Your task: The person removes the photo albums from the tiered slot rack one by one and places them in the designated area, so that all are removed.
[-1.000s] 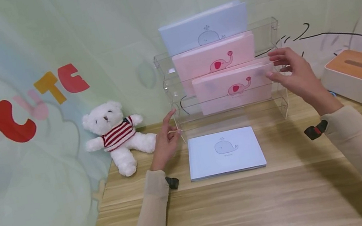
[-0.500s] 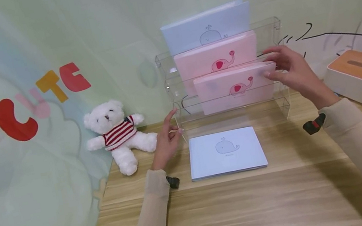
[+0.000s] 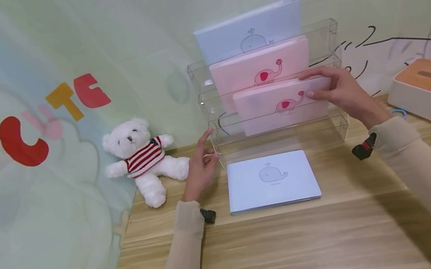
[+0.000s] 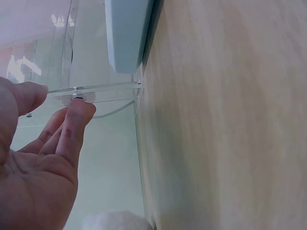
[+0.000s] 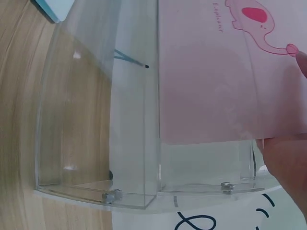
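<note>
A clear acrylic rack (image 5: pixel 127 199) with stepped tiers stands on the wooden table. My left hand (image 3: pixel 200 168) holds its left side panel near the front with the fingertips. In the front tier leans a pink booklet (image 3: pixel 261 112) with an elephant on its cover. At that booklet's right top corner, my right hand (image 3: pixel 339 88) pinches it, thumb on the cover and the other fingers partly hidden behind. A second pink elephant booklet (image 3: pixel 230 71) stands in the tier behind, and a blue whale booklet (image 3: pixel 220 40) in the rearmost one.
Another blue whale booklet (image 3: pixel 248 198) lies flat on the table in front of the rack. To the left sits a white teddy bear (image 3: pixel 144 159) in a striped shirt. A tissue box (image 3: pixel 430 101) with a wooden lid stands at the right, before the printed backdrop (image 3: pixel 143 70).
My right hand has moved left from beside the front pink booklet's edge and taken hold of its top right corner. The left hand keeps its place on the rack's side.
</note>
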A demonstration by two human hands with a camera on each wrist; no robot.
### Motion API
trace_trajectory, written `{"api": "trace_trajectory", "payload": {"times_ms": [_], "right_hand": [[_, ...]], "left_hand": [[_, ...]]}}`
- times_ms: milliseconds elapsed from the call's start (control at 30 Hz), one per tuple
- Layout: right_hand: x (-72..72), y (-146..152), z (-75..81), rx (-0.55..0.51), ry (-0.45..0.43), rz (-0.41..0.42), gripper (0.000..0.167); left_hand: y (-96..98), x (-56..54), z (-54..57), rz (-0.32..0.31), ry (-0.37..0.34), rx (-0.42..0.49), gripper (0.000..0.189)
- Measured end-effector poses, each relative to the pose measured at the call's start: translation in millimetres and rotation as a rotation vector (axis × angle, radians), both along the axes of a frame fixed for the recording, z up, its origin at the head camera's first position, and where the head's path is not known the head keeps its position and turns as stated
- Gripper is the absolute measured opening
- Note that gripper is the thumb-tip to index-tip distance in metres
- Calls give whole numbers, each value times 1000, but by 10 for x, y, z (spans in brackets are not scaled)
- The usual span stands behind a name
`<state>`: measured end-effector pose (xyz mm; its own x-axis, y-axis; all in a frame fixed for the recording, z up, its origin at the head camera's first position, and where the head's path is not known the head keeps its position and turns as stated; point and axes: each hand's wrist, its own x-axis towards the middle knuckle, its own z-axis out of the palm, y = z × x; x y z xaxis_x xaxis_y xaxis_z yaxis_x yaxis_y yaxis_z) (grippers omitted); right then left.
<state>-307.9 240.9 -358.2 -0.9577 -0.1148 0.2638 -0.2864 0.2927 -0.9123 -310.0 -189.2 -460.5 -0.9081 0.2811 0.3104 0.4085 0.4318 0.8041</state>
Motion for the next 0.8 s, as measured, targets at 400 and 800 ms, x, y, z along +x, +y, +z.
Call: {"api": "trace_trajectory", "payload": {"times_ms": [400,800], "right_hand": [[-31,-37,-45,-3,28,-33,41],[-22,-77,-86,-34,71,-103,36]], "left_hand": [[-9,3,6,20,15,-14,77],[-7,-3,-10,13,-17,-2,77]]}}
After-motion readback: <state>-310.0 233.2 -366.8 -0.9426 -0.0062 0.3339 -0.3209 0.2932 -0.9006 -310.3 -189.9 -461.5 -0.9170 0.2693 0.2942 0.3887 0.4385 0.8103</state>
